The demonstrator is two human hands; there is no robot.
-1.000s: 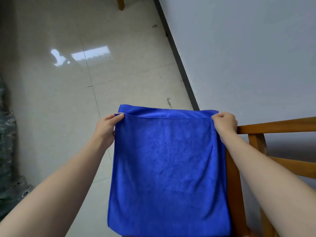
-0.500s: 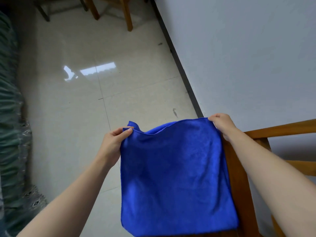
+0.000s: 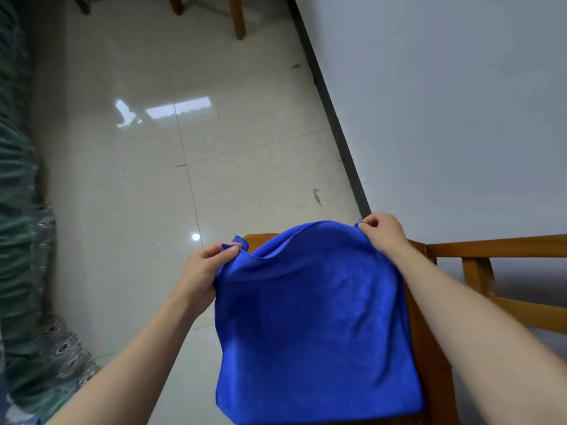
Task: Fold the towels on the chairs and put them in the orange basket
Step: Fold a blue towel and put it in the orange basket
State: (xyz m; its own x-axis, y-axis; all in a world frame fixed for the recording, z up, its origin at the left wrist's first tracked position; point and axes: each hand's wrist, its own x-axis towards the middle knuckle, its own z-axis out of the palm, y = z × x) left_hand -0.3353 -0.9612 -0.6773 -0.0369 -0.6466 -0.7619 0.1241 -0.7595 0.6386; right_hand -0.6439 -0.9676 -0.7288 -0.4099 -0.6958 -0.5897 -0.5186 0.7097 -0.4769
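A blue towel (image 3: 313,326), doubled over, hangs in front of me over a wooden chair (image 3: 429,357). My left hand (image 3: 205,271) pinches its upper left corner between thumb and fingers. My right hand (image 3: 383,231) pinches the upper right corner, close to the chair's back rail (image 3: 497,245). The top edge sags between the two hands. The chair seat is mostly hidden under the towel. No orange basket is in view.
A white wall (image 3: 445,102) with a dark skirting runs along the right. Glossy pale floor tiles (image 3: 153,194) fill the middle. Green patterned fabric (image 3: 21,240) lies along the left edge. Wooden furniture legs (image 3: 237,16) stand at the top.
The towel's top edge has gone from taut to slack as my hands came lower and closer together. The view tilted up, bringing far furniture legs and the chair's front edge into sight.
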